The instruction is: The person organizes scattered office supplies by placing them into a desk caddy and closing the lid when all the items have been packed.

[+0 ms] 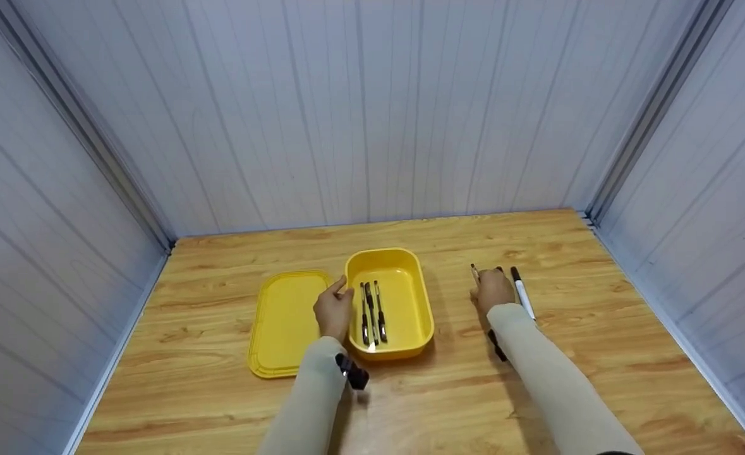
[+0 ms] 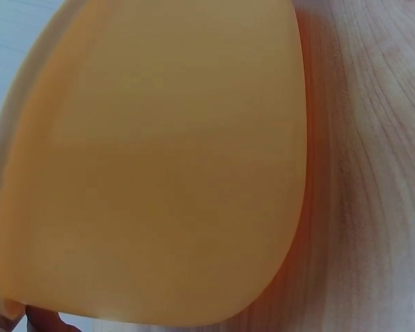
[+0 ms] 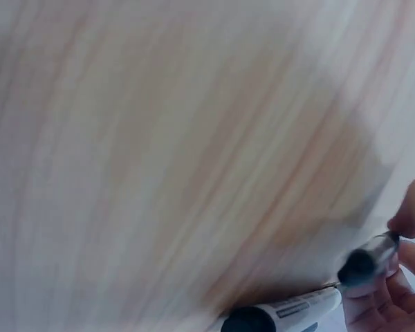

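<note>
A yellow plastic box [image 1: 397, 250] stands open on the table with several black-capped clear pens [image 1: 373, 313] lying side by side inside. My left hand [image 1: 333, 311] holds its left rim, and in the left wrist view a fingertip [image 2: 45, 318] shows at the edge of the box wall [image 2: 173, 159]. To the right of the box, my right hand [image 1: 493, 289] pinches a slim clear pen [image 1: 475, 273] with a dark end, close over the table. Beside that hand lies a white marker [image 1: 522, 294] with a black cap; another dark cap [image 1: 500, 269] shows just past the knuckles.
The yellow lid [image 1: 290, 325] lies flat on the wooden table [image 1: 208, 392], left of the box and partly behind my left hand. Pale panel walls [image 1: 372, 114] enclose the table at the back and both sides.
</note>
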`<action>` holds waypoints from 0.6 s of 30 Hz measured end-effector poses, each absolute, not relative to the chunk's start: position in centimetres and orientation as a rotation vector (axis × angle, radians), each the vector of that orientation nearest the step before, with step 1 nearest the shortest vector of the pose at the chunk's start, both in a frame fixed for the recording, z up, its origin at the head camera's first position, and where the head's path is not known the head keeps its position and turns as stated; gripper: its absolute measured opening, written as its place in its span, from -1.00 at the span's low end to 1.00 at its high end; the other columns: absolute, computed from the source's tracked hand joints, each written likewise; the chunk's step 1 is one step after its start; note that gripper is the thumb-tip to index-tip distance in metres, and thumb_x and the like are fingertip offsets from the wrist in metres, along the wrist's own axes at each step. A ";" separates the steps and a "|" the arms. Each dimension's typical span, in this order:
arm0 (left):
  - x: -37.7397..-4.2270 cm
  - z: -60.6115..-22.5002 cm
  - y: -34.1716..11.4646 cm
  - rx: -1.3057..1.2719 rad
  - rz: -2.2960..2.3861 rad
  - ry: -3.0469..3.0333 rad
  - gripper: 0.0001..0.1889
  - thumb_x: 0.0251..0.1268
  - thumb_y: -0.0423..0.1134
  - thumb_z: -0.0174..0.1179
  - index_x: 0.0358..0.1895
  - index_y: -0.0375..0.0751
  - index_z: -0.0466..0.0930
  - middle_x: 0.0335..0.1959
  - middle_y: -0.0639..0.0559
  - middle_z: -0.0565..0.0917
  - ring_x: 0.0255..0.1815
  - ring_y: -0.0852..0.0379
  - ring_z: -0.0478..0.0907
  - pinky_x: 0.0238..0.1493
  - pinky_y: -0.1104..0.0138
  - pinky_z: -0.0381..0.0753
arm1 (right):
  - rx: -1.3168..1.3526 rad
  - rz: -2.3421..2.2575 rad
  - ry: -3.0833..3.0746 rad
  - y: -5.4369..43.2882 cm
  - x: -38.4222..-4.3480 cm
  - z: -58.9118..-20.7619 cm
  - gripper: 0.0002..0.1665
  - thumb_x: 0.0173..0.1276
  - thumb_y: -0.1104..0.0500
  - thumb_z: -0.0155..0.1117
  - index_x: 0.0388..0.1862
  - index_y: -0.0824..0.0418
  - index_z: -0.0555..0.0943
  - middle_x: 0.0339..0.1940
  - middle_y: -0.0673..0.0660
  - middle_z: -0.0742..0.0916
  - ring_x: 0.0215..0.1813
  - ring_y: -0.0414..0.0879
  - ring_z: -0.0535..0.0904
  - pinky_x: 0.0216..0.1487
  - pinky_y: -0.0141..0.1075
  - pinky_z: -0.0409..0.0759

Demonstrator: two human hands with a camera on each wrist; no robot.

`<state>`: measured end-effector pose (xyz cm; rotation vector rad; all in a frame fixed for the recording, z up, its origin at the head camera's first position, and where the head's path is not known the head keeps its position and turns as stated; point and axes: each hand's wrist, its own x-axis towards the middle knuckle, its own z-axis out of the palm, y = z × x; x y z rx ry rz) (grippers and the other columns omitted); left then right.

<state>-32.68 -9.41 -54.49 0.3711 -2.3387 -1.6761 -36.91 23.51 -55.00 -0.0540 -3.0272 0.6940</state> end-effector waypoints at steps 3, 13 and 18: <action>-32.7 -54.4 -9.4 0.355 -1.688 -2.324 -0.61 0.36 -0.29 0.23 0.24 -0.16 0.60 -0.35 -0.13 0.70 -0.50 0.18 0.48 -0.48 0.39 0.42 | -0.061 0.814 -2.965 23.7 -37.0 -55.0 -0.58 0.37 0.25 0.22 0.15 0.43 0.61 -0.06 0.40 0.73 -0.18 0.18 0.70 -0.19 -0.01 0.65; -32.7 -54.3 -9.5 0.342 -1.699 -2.331 -0.61 0.40 -0.27 0.19 0.26 -0.15 0.58 -0.26 -0.16 0.72 -0.54 0.19 0.45 -0.50 0.37 0.37 | -0.234 1.371 -2.743 22.9 -36.5 -54.3 -0.52 0.46 0.19 0.12 0.30 0.32 0.53 0.11 0.34 0.68 0.07 0.14 0.64 -0.01 -0.07 0.60; -32.7 -54.2 -9.6 0.356 -1.684 -2.337 -0.61 0.39 -0.27 0.20 0.26 -0.13 0.58 -0.31 -0.11 0.70 -0.52 0.19 0.44 -0.49 0.38 0.38 | -0.236 1.473 -2.650 22.0 -36.2 -53.2 -0.57 0.45 0.23 0.11 0.24 0.37 0.57 0.09 0.36 0.69 0.08 0.17 0.63 0.10 -0.03 0.57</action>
